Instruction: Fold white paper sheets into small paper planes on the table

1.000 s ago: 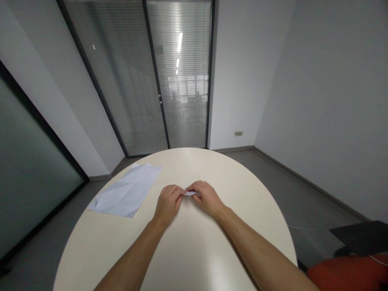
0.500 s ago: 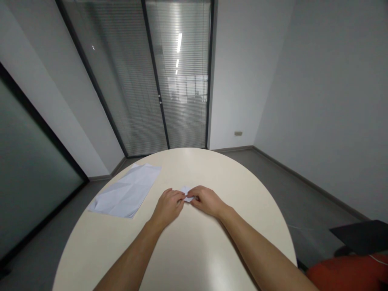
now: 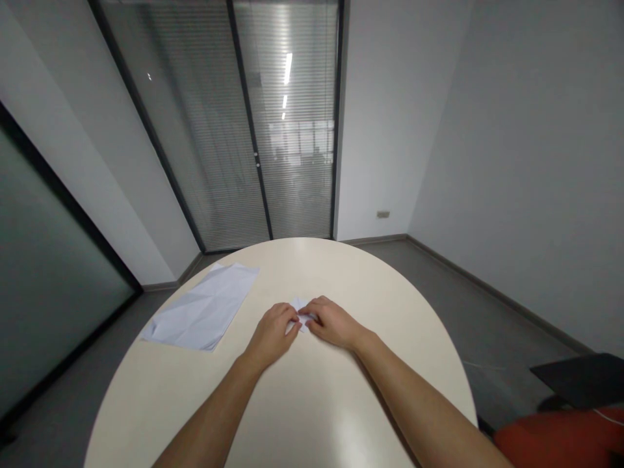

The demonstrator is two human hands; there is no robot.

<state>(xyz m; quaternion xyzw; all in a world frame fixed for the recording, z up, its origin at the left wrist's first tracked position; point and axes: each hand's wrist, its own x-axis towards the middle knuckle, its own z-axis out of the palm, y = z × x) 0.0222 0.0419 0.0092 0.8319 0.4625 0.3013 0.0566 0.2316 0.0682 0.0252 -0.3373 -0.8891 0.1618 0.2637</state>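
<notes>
A small piece of folded white paper [image 3: 303, 319] lies near the middle of the round cream table [image 3: 312, 396], partly hidden by fingers. My left hand [image 3: 275, 329] is closed on its left side, thumb and fingers pinched at the paper's edge. From the right, my right hand [image 3: 327, 320] has its fingers and thumb on the same paper. Larger creased white sheets [image 3: 207, 309] lie flat on the table's left side, away from both hands.
A dark flat object [image 3: 582, 378] and something red [image 3: 541, 439] are at the lower right, beyond the table edge. Behind the table stands a glass partition with blinds [image 3: 292, 188], beside white walls.
The fingers of both hands have shifted slightly around the small paper, and more of its lower edge shows between them. The larger sheets have not moved.
</notes>
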